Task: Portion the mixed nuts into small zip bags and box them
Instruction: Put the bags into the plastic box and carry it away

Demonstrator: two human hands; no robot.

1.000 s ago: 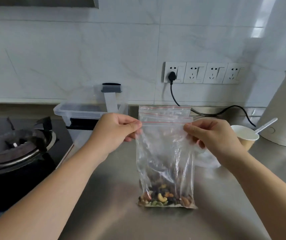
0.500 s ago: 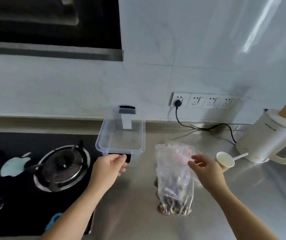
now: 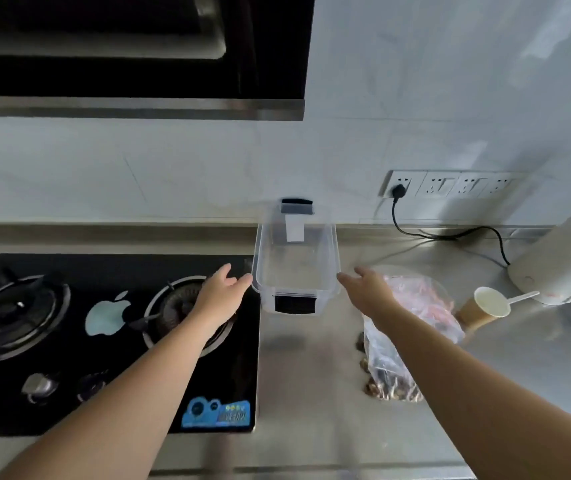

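Both hands are reaching for the clear plastic box [image 3: 296,268], one to each side of its near end, and that is where I would worry. The left hand [image 3: 220,294] has its fingers [image 3: 242,281] straight and spread, tips at or just touching the box's left corner; the right hand [image 3: 367,289] is likewise open and holds nothing, its fingertips just beside the right corner. Neither has a grip yet. The box looks light and empty, so a push from one side before the other closes in could skid it over the steel desk [image 3: 311,375] toward the gas hob [image 3: 110,341], whose edge lies right beside it. Its dark clasp at the near end hangs loose, and another flap stands up at the far end, so I'd guess a finger could snag there.

The right forearm crosses over the zip bag of mixed nuts [image 3: 391,368], which lies on the desk to the right of the box. I cannot tell whether its seal is closed; if not, a brush of the arm could spill nuts. The bag is clear and crumpled, with the nuts gathered at its near end, a few dark ones at its left edge. Just beyond it stands a paper cup [image 3: 484,306] with a white scoop [image 3: 523,297], easily knocked.
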